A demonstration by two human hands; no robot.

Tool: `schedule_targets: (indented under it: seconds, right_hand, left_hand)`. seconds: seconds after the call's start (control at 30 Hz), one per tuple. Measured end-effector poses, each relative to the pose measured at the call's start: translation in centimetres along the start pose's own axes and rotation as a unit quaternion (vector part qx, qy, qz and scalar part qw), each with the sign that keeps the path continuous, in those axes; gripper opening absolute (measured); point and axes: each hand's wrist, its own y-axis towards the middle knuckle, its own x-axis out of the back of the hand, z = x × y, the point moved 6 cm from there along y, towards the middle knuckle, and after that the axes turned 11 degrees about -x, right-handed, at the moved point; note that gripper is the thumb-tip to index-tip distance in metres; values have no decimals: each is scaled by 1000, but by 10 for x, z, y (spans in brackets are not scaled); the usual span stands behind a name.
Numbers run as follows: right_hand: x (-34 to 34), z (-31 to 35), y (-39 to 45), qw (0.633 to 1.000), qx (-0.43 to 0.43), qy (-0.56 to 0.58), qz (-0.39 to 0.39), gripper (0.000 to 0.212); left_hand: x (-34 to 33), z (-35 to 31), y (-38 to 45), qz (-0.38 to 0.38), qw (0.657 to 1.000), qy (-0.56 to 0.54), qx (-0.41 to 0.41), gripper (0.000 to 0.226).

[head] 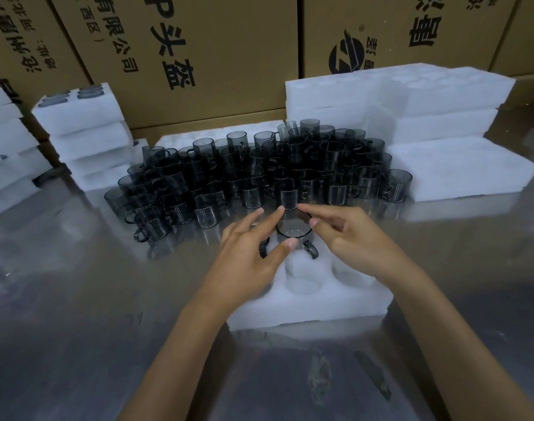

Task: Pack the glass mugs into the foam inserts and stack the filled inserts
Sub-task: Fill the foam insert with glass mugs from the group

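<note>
A white foam insert [320, 302] lies on the steel table in front of me. A smoky glass mug [293, 230] stands in its far middle pocket, handle toward me. My left hand [250, 256] hovers over the insert's left side with straight fingers, its thumb touching the mug's near rim. Under this hand a dark handle of a second mug [264, 250] shows. My right hand [347, 238] reaches in from the right, its index finger laid on the far rim and its thumb at the right rim. Behind the insert stands a crowd of loose mugs [259, 174].
Filled foam inserts [86, 129] are stacked at the back left. Empty foam inserts [411, 98] are stacked at the back right, with a flat one [460, 168] in front. Cardboard cartons [198, 56] wall off the back. The steel table [77, 329] extends to both sides.
</note>
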Motion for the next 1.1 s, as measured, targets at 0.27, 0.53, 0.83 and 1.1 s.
schedule_targets:
  seconds: [0.27,0.53,0.83,1.1]
  right_hand:
    - [3,-8,6,998,-9,-60,-15,33]
    - [1,-15,14,989,-5,-143,-39,33]
    - [-1,-14,12,972,-3,-227,-55,34]
    - [16,-10,17,999,-8,-20,-46,25]
  left_hand:
    - [-4,-2,5,-3,998,15,-54,57]
    - [-8,3,8,13,997,58,-38,56]
    - [-4,3,13,-14,997,58,-42,49]
    - [-1,10,12,-27,998,48,-36,39]
